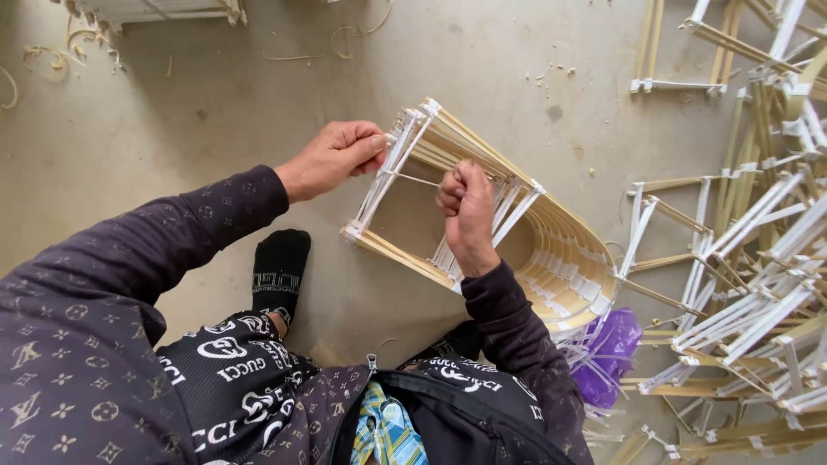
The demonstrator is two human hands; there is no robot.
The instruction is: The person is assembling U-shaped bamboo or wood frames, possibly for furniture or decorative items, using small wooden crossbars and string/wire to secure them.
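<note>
A curved frame of thin bamboo strips with white bindings rests on the concrete floor in front of me. My left hand pinches the frame's near left end, at a white-wrapped upright. My right hand is closed in a fist inside the frame's open end, gripping a thin white strip stretched taut between the two hands. Dark patterned sleeves cover both arms.
A heap of similar bamboo-and-white frames fills the right side. A purple plastic bag lies beside my right elbow. My black-socked foot rests on the floor. Shavings are scattered at the far left.
</note>
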